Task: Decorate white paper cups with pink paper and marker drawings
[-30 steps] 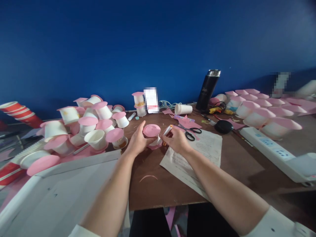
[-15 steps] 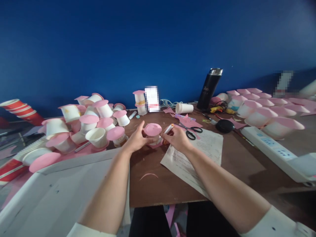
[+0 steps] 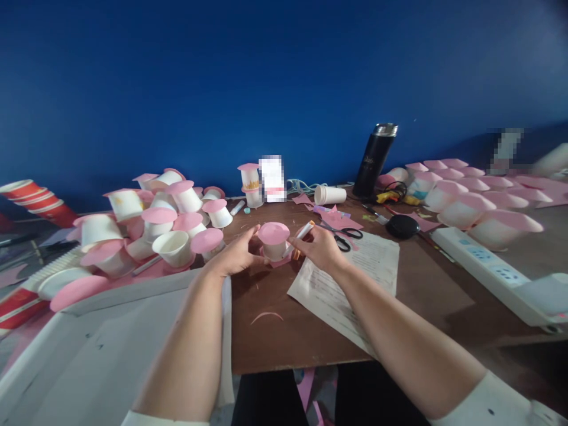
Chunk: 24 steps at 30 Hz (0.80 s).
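Pinching one white stick [image 3: 304, 231], your right hand [image 3: 322, 248] sits at three o'clock of one white, round pink-topped cup [image 3: 274, 241]; your left hand [image 3: 238, 254] spreads near nine.

The left hand [image 3: 237, 253] has eased outward, its thumb lower now on the near side of the cup [image 3: 272, 252], baring more white below the pink disc [image 3: 273, 232]; that hand now hides more of another cup [image 3: 206, 254].

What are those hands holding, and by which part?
Right hand: a white tube, by its side. Left hand: beside a pink-topped cup; grip unclear.
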Motion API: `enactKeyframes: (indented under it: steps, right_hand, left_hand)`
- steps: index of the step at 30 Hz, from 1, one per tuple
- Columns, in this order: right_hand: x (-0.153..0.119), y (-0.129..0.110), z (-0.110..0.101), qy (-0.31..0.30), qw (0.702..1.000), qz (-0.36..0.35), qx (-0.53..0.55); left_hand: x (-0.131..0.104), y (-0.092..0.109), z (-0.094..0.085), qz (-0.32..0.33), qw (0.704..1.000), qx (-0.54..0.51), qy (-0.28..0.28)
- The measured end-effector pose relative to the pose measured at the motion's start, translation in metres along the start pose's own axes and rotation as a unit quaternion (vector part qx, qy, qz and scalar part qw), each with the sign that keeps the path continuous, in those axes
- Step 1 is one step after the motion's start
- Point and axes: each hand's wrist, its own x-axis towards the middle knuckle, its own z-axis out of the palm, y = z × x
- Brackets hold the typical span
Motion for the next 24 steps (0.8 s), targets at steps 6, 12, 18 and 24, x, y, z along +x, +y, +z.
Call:
enactKeyframes:
  steps: [6,12,18,24]
  right_hand:
    - [-0.001,-0.002,-0.002,-0.007,1.0,-0.001,-0.016]
    - [-0.001,0.0,0.001,-0.006,1.0,-0.006,-0.004]
    - [-0.001,0.001,0.001,-0.012,1.0,-0.014,0.012]
    - [-0.001,0.008,0.006,-0.044,0.996,0.008,0.077]
  left_hand:
    - [0.0,0.009,0.008,0.028,0.999,0.028,0.028]
    - [0.003,0.017,0.028,0.026,0.997,0.042,0.062]
    - [0.004,0.018,0.032,0.002,0.995,-0.004,0.099]
    - [0.004,0.022,0.031,-0.018,0.995,0.0,0.097]
